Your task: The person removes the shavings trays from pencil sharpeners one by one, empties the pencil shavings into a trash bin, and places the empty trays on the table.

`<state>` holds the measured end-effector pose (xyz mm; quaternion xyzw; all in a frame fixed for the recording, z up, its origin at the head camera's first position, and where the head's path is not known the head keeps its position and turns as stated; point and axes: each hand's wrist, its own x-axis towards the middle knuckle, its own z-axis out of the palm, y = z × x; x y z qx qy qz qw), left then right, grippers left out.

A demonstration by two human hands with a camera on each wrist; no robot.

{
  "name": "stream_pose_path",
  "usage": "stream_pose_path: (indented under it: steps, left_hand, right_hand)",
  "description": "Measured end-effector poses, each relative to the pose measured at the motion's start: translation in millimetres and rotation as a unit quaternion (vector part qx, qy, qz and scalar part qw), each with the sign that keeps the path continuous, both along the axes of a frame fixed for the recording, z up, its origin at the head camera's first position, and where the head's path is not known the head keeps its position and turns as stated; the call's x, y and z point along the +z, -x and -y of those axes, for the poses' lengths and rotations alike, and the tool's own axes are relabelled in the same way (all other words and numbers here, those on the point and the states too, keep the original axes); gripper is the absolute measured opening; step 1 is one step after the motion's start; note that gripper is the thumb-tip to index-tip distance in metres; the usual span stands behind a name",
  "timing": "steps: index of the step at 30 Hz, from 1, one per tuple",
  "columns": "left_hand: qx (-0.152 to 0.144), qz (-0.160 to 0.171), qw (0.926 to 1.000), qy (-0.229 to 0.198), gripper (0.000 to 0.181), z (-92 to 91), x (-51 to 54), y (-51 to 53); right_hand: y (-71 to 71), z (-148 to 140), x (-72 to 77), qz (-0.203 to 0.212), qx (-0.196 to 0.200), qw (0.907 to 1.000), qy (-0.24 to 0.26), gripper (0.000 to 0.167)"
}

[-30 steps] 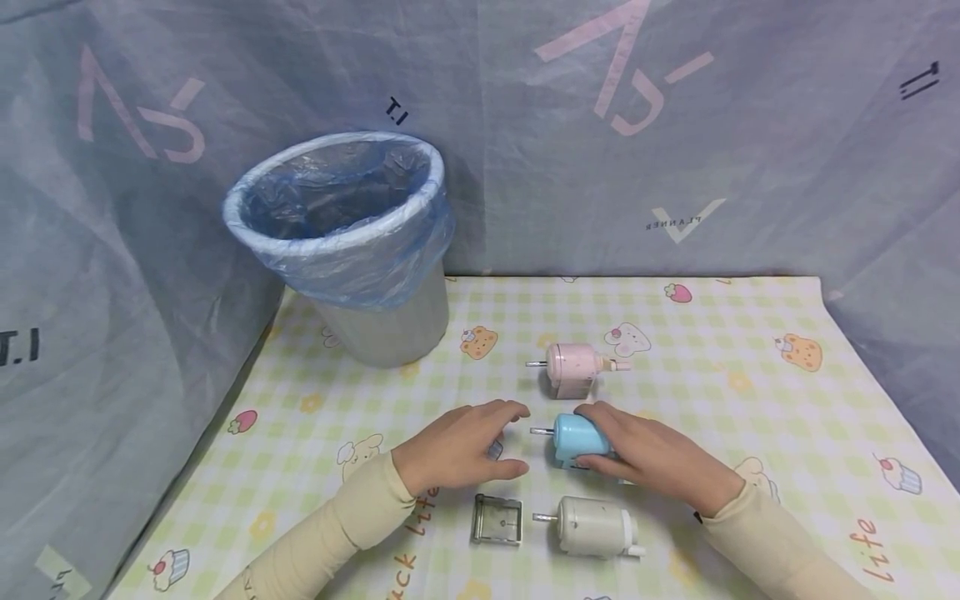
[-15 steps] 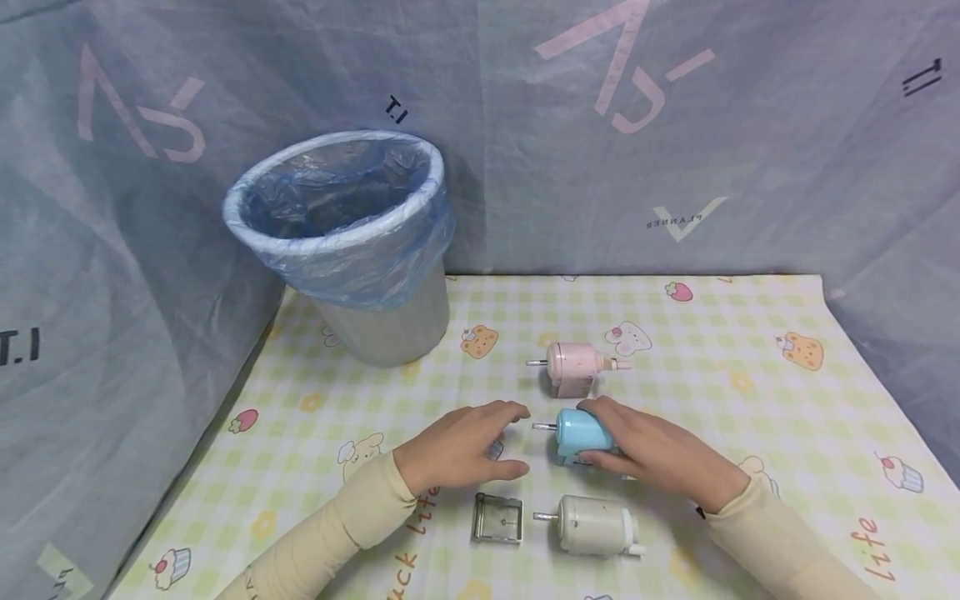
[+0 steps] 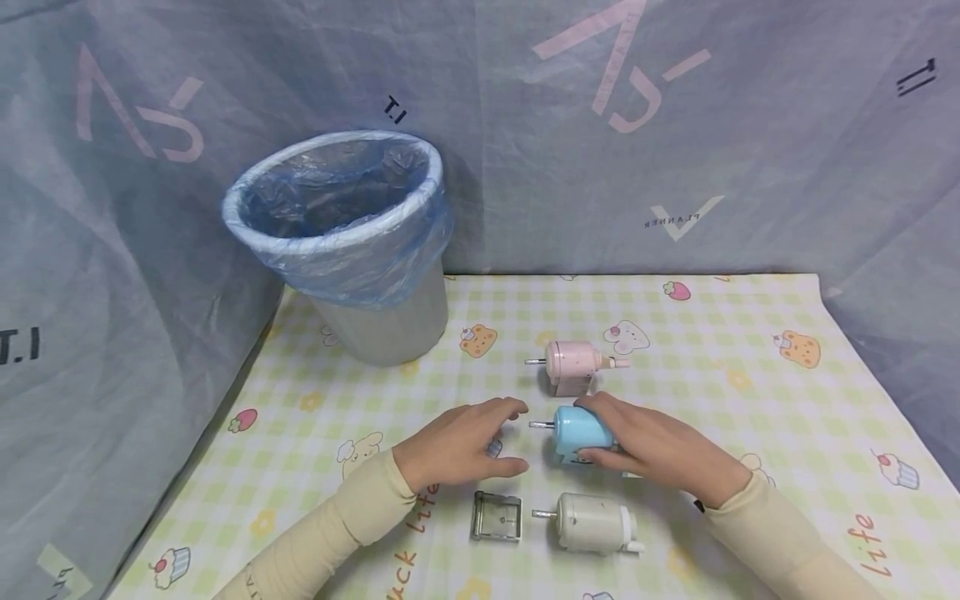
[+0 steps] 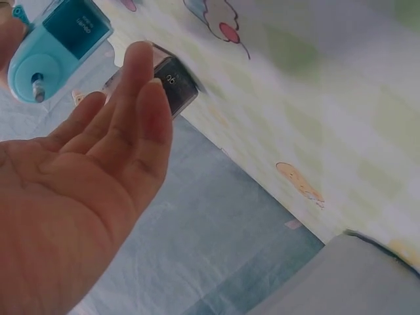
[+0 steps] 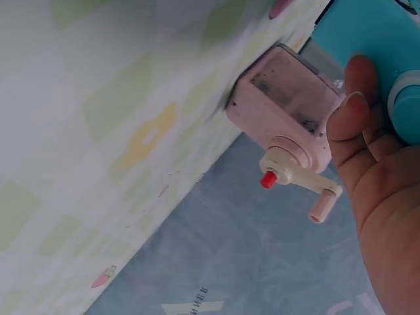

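My right hand [image 3: 652, 446] grips the blue crank pencil sharpener [image 3: 581, 430] from its rear end, fingers and thumb around the body. A short silver stick [image 3: 542, 425] pokes from the sharpener's front, toward the left. Facing it, my left hand [image 3: 461, 444] hovers with fingers relaxed and slightly bent, holding nothing. In the left wrist view its palm [image 4: 79, 170] shows bare. Beyond the blue sharpener stands a pink crank sharpener [image 3: 572, 362]; its crank [image 5: 298, 177] shows in the right wrist view. Nearer lies a beige-grey crank sharpener [image 3: 592, 523], beside a small dark translucent drawer [image 3: 497, 517].
A grey bin [image 3: 405, 321] with a blue plastic liner [image 3: 352, 271] stands at the back left. A checked, patterned cloth [image 3: 712, 400] covers the table. Grey-blue fabric [image 3: 570, 150] hangs behind and along the sides.
The blue sharpener has shifted slightly away from me in my right hand, mostly in the first half second. My left hand and the other sharpeners have stayed put.
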<state>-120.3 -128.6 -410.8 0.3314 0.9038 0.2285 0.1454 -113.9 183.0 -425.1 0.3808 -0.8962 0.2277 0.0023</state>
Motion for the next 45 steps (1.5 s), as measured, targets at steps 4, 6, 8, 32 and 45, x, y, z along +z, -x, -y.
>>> stream_pose_path:
  steps: [4,6,8,32,45]
  left_hand:
    - [0.0,0.006,0.9998,-0.019,0.071,-1.9,-0.2,0.4]
    - [-0.005,0.004,0.9995,-0.031,0.071,-2.4,-0.5,0.6]
    - [-0.013,-0.004,0.9991,-0.041,0.071,-2.9,-0.4,0.4]
    - [-0.018,-0.007,0.9905,-0.136,0.074,-25.3,0.8,4.4]
    - [-0.033,-0.005,0.9773,-0.209,0.06,-32.8,5.3,5.1]
  right_hand:
    - [-1.5,2,3.9,-0.008,0.005,1.0,0.003,0.052]
    - [-3.0,2,7.2,-0.012,0.007,0.9999,0.004,0.053]
    - [-4.7,3,10.9,-0.016,0.01,0.9998,0.006,0.054]
    - [-12.0,8,35.0,-0.026,0.016,0.9987,0.04,0.055]
    - [-12.3,8,41.2,-0.045,0.022,0.9977,0.045,0.056]
